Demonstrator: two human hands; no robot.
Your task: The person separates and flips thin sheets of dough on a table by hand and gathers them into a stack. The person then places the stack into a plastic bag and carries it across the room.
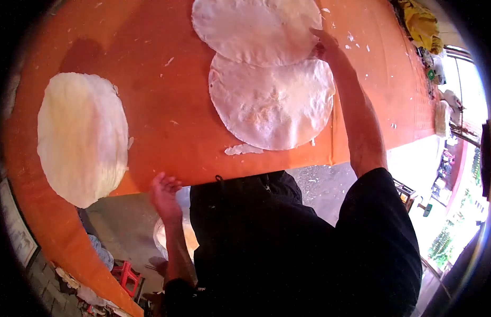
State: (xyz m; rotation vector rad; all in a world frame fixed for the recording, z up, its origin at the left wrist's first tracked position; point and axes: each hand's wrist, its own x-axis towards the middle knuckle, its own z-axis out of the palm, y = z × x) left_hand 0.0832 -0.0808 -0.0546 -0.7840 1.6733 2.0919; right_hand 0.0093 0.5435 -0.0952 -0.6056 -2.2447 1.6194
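Note:
Two thin, pale round flatbreads lie on the orange table. The upper flatbread [256, 29] overlaps the far edge of the lower flatbread [272, 103]. My right hand [326, 45] is at the right edge of the upper one, a finger reaching over its surface and the other fingers curled at the rim, closed on that edge. My left hand [165, 193] hangs by the table's near edge, fingers loosely bent and apart, with nothing in it. A third flatbread [82, 137] lies apart at the left, its near end by the table edge.
The orange tabletop [161, 121] carries scattered pale scraps, including a longer strip [243, 149] below the lower flatbread. A round container [162, 238] is under the table edge by my left forearm. A red stool [128, 277] stands lower left. A yellow cloth [422, 24] lies far right.

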